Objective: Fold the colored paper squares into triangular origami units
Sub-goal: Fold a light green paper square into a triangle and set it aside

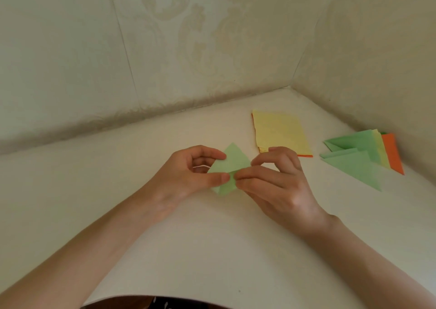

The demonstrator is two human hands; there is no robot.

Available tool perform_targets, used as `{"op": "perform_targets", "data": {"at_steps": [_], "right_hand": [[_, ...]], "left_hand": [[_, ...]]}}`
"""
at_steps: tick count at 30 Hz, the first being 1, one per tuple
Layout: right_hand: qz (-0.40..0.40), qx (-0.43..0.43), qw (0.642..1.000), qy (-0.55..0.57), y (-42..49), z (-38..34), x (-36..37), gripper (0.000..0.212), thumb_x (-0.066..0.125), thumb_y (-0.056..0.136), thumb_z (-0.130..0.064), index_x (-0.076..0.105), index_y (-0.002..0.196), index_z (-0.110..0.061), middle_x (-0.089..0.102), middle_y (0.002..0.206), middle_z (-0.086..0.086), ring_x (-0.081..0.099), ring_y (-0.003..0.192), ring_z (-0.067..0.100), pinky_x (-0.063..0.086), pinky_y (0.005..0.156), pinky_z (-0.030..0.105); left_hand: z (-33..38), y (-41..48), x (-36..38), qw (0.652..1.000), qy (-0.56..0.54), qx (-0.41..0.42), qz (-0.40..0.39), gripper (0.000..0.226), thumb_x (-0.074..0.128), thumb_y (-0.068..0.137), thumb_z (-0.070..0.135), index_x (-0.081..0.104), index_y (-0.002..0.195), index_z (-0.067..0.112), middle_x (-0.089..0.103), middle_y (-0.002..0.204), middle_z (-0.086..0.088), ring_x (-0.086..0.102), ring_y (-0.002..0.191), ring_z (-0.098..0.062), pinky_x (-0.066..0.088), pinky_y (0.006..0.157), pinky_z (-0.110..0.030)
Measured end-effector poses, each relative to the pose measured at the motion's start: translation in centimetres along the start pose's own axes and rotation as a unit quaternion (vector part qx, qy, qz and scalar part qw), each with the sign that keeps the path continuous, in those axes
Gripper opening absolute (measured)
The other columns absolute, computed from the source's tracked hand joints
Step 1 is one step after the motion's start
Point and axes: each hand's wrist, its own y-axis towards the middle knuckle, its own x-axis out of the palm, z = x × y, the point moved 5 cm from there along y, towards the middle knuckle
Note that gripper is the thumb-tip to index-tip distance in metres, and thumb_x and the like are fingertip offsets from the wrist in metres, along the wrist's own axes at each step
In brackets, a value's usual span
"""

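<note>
— Where is the green paper (232, 161)?

— Over the middle of the white table (89, 172), held between both hands. It is partly folded, with one point aimed at the far wall (188, 49) and a smaller flap turned towards the near side.

— How do the hands hold it?

— The left hand (188, 174) pinches its left edge, forefinger on the far side and thumb on the near side. The right hand (276, 181) pinches the right part with thumb and fingertips, right at the crease. The fingers cover the fold, so its exact shape is hard to tell.

— And the other paper?

— A stack of yellow squares (278, 132) lies just beyond the right hand, with an orange sheet (305, 155) showing at its near edge. Further right, near the side wall, lie the folded triangles (354, 160): green on top, yellow and orange beneath.
</note>
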Motion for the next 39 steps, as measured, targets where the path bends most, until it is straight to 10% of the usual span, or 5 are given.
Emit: {"op": "perform_targets", "data": {"at_steps": [6, 17, 29, 39], "right_hand": [[-0.004, -0.017, 1.000, -0.003, -0.1, -0.4, 0.1, 0.010, 0.071, 0.079, 0.001, 0.072, 0.078, -0.009, 0.072, 0.092, -0.004, 0.054, 0.087, 0.021, 0.038, 0.077, 0.031], [-0.070, 0.027, 0.997, 0.018, 0.2, -0.8, 1.1, 0.043, 0.057, 0.089, -0.006, 0.052, 0.127, -0.025, 0.061, 0.091, 0.006, 0.046, 0.087, 0.023, 0.037, 0.078, 0.033], [-0.038, 0.087, 0.995, 0.037, 0.0, -0.5, 1.2, 0.015, 0.063, 0.086, -0.012, 0.073, 0.097, -0.010, 0.051, 0.096, 0.000, 0.045, 0.088, 0.021, 0.039, 0.077, 0.032], [-0.029, 0.320, 0.929, 0.184, -0.6, 1.9, 1.1, 0.028, 0.059, 0.084, -0.036, 0.071, 0.089, -0.012, 0.050, 0.100, -0.006, 0.037, 0.100, 0.013, 0.030, 0.089, 0.011]], "left_hand": [[0.2, -0.3, 0.3, 0.999, 0.014, 0.031, 0.037, 0.008, 0.063, 0.086, 0.007, 0.065, 0.094, 0.008, 0.069, 0.072, -0.002, 0.067, 0.066, -0.011, 0.053, 0.061, -0.020], [0.9, -0.7, 0.3, 0.993, -0.012, 0.101, 0.067, 0.023, 0.049, 0.095, 0.009, 0.043, 0.114, 0.021, 0.070, 0.066, -0.004, 0.068, 0.061, -0.016, 0.056, 0.060, -0.025], [0.9, -0.8, 0.6, 0.994, -0.017, 0.104, 0.026, 0.023, 0.053, 0.090, 0.012, 0.051, 0.112, 0.015, 0.073, 0.076, -0.005, 0.069, 0.069, -0.016, 0.055, 0.061, -0.023], [0.6, -0.8, 1.1, 0.995, -0.052, 0.077, -0.026, 0.027, 0.057, 0.078, 0.020, 0.061, 0.100, 0.006, 0.074, 0.087, -0.008, 0.071, 0.086, -0.022, 0.055, 0.068, -0.022]]}}
